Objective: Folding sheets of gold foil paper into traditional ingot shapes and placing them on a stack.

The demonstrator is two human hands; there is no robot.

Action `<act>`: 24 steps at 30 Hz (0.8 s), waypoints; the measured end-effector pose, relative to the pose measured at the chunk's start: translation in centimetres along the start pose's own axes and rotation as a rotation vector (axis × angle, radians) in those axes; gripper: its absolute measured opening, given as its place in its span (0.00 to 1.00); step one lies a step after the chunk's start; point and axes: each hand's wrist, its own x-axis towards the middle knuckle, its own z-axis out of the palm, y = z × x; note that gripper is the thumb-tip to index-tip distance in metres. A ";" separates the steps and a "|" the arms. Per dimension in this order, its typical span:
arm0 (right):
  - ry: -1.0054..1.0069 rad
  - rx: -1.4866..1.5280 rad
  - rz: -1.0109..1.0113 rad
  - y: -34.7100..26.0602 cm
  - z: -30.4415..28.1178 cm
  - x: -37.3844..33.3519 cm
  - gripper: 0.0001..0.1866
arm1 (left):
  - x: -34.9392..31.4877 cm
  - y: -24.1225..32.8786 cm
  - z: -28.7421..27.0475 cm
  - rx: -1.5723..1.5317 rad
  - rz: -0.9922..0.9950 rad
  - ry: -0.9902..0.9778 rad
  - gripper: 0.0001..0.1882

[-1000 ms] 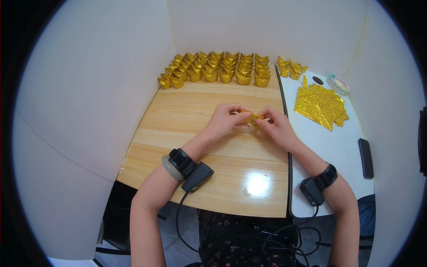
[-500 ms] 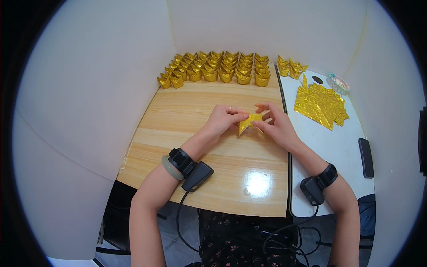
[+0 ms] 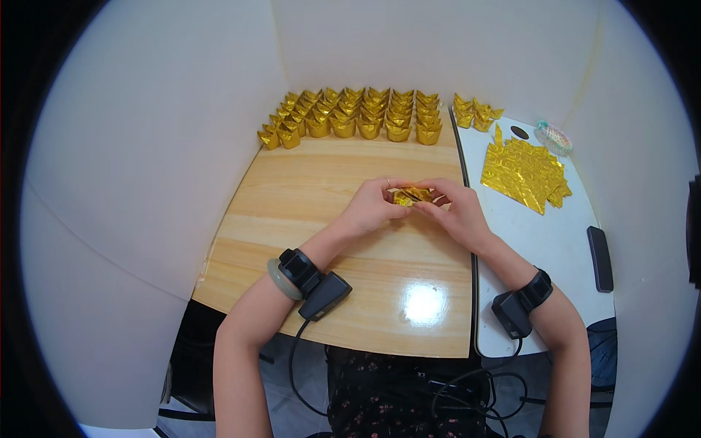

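Note:
Above the right part of the wooden table (image 3: 292, 204), both hands hold one small piece of folded gold foil paper (image 3: 411, 196). My left hand (image 3: 372, 206) pinches its left end between thumb and fingers. At the right end, my right hand (image 3: 456, 213) grips it the same way, thumb toward me and fingers behind. The paper's middle bulges between the hands, with a crease along it; the fingers hide its ends. Beyond the hands, several finished gold paper ingots (image 3: 369, 128) stand in close rows along the table's far edge.
On the white table (image 3: 537, 248) at the right lie a stack of gold foil sheets (image 3: 524, 175), a black phone-like slab (image 3: 600, 259) and a clear iridescent dish (image 3: 555, 139). More paper ingots (image 3: 475, 113) stand at its far end. Black cables (image 3: 296, 358) hang from both wrist devices.
The paper has gone from a flat-topped piece with points hanging down to a more closed, rounded shape. My fingers have wrapped round both its ends, and the hands are closer together.

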 end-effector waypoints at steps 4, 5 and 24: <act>-0.002 0.019 0.062 -0.2 -0.2 -0.1 0.15 | 0.0 0.7 0.1 0.023 -0.060 0.042 0.22; -0.002 0.019 0.062 -0.1 -0.1 -0.1 0.15 | 0.0 0.8 0.2 -0.012 -0.064 0.053 0.21; 0.094 -0.158 -0.098 0.4 0.2 -0.2 0.11 | -0.2 0.9 0.4 -0.050 -0.121 0.123 0.16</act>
